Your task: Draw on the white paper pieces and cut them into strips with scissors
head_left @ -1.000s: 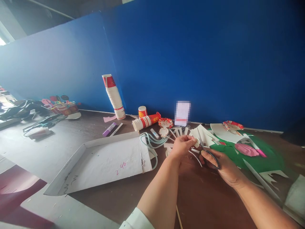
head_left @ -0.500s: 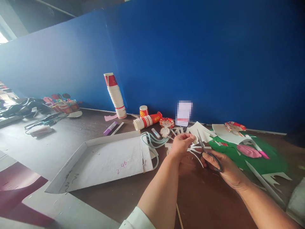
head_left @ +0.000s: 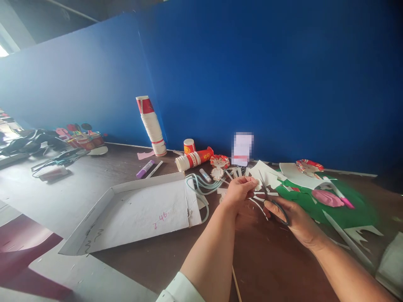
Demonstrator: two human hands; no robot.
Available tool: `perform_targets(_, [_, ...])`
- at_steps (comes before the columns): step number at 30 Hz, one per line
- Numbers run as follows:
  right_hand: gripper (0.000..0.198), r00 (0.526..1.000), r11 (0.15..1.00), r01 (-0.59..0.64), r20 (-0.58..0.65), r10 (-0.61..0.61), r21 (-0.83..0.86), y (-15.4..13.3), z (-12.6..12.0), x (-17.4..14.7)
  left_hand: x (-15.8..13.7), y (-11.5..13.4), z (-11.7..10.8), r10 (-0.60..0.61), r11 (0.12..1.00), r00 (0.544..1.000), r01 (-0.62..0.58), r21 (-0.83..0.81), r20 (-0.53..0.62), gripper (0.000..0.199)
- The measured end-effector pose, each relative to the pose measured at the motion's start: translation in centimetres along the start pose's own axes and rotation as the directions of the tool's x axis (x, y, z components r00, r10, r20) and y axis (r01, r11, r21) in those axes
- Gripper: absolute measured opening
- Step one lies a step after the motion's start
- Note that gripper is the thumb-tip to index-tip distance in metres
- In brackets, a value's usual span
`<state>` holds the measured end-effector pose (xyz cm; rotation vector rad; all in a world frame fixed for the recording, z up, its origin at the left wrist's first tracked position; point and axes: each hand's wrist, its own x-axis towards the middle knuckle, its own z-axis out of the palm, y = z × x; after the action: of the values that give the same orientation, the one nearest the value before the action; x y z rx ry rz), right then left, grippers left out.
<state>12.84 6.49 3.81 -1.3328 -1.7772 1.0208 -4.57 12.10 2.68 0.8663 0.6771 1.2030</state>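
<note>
My left hand (head_left: 241, 191) pinches a small piece of white paper (head_left: 257, 185) between thumb and fingers. Close to its right, my right hand (head_left: 289, 216) is closed around the dark handles of a pair of scissors (head_left: 279, 209). The blades point up and away, right beside the paper; whether they touch it I cannot make out. Cut white paper strips (head_left: 267, 194) lie below and behind the hands. A larger white paper sheet (head_left: 269, 174) rests just beyond the scissors.
A shallow white cardboard box lid (head_left: 135, 214) lies to the left. Behind it are a tall stack of paper cups (head_left: 153, 128), lying red cups (head_left: 197, 158) and a purple glue stick (head_left: 145, 169). Green paper (head_left: 355, 212) with a pink marker (head_left: 347, 202) is at right. A blue partition (head_left: 252, 75) stands behind.
My right hand and the scissors have shifted slightly left, nearer the paper in my left hand. The left hand has hardly moved.
</note>
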Motion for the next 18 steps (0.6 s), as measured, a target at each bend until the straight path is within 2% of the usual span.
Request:
perform_targets(9, [0.047,0.998,0.996,-0.058,-0.031,0.060,0.062,0.57,0.06,0.05,-0.19,0.18,0.11,0.040,0.988,0.999,-0.035,0.149,-0.034,0.046])
perform_targets(18, [0.045,0.999,0.998,-0.043,-0.021,0.044,0.037,-0.11,0.24,-0.06,0.19,-0.19,0.18,0.088,0.989,0.991,-0.075,0.127,-0.100,0.044])
